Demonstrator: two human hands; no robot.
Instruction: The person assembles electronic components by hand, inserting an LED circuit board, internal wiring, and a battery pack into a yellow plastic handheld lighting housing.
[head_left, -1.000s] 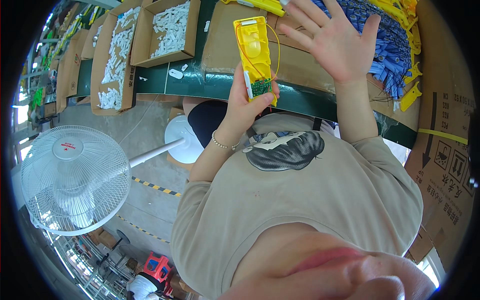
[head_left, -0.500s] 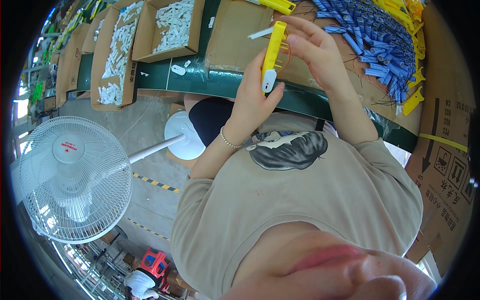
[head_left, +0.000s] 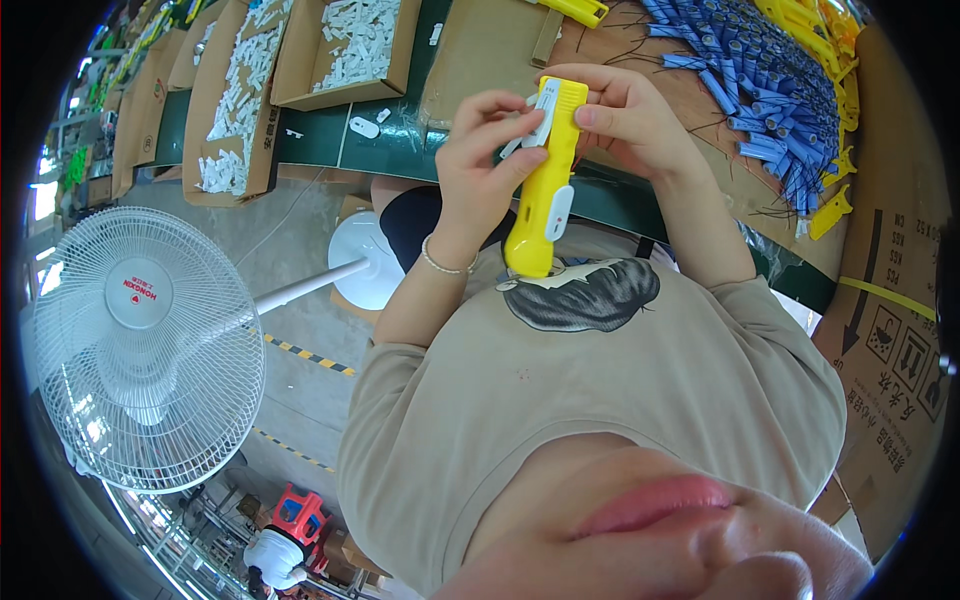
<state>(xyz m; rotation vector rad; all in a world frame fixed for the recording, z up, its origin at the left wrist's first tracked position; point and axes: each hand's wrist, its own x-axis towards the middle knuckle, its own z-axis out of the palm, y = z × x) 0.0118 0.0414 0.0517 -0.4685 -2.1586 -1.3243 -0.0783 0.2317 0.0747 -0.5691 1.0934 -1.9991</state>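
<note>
A long yellow plastic casing [head_left: 540,195] is held over the table's near edge, its rounded end toward my shirt. My right hand [head_left: 640,125] grips its far end between thumb and fingers. A white oval switch piece [head_left: 562,212] sits on its side near the rounded end. Along the far part of the casing lies a white plastic strip [head_left: 546,108]. My left hand [head_left: 480,165] pinches at this strip with curled fingers, and another thin white edge shows between them. How firmly the strip is seated I cannot tell.
Cardboard boxes of small white parts [head_left: 360,45] stand at the far left. Blue wrapped cylinders with wires [head_left: 760,90] are heaped at the far right, beside yellow casings [head_left: 830,212]. Loose white pieces [head_left: 364,127] lie on the green tabletop [head_left: 400,150]. A white fan [head_left: 150,345] stands left.
The yellow casing has turned, now showing its outer face with its rounded end nearer me. My left hand has moved from gripping the casing to the white strip; my right hand now grips the far end.
</note>
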